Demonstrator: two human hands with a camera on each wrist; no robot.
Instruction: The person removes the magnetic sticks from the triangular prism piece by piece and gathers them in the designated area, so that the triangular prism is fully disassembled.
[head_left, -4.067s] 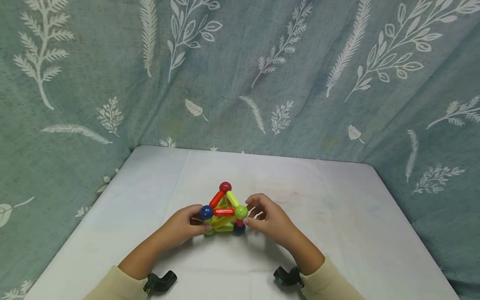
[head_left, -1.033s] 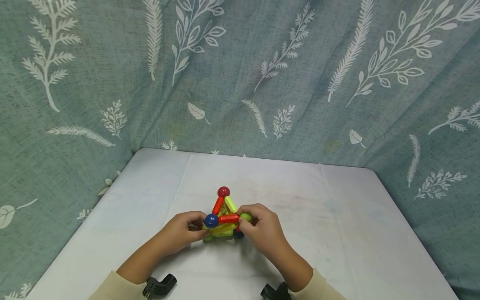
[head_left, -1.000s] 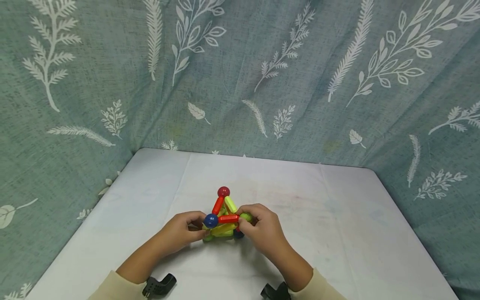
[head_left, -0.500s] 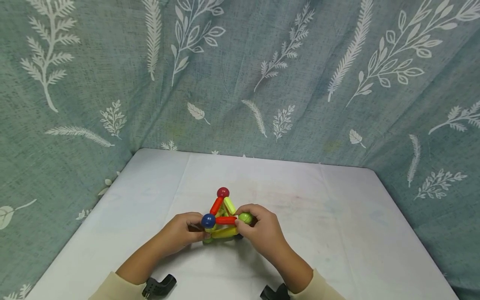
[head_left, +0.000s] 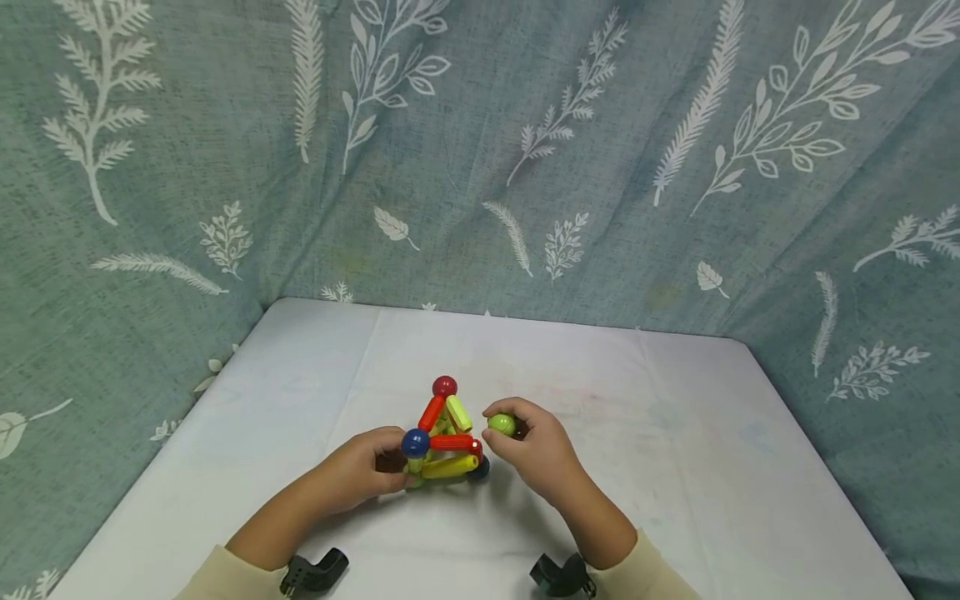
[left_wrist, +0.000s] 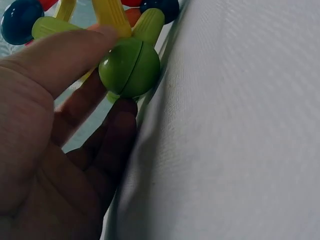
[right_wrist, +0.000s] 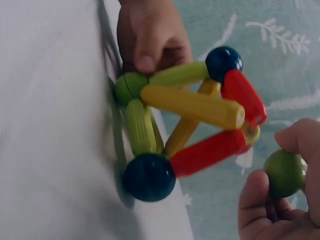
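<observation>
A frame of magnetic sticks and balls [head_left: 452, 442] stands on the white table in the head view, with a red ball [head_left: 445, 387] on top and a blue ball [head_left: 416, 443] at its left corner. My left hand [head_left: 360, 468] grips it low on the left; in the left wrist view the thumb lies by a green ball [left_wrist: 130, 68] at the base. My right hand [head_left: 542, 446] pinches another green ball [head_left: 501, 424] between thumb and fingers, off the frame. The right wrist view shows a gap between that ball and the free ends of a yellow stick [right_wrist: 192, 104] and red sticks.
The white-covered table [head_left: 675, 467] reaches back to a green leaf-patterned cloth [head_left: 465, 150], which also hangs along both sides. Black wrist mounts [head_left: 315, 572] sit at both sleeves. A dark blue ball [right_wrist: 150, 177] forms the frame's near base corner.
My right hand has pulled the green ball off the frame and moved it to the right. The stick ends at that corner now show bare. My left hand keeps its grip.
</observation>
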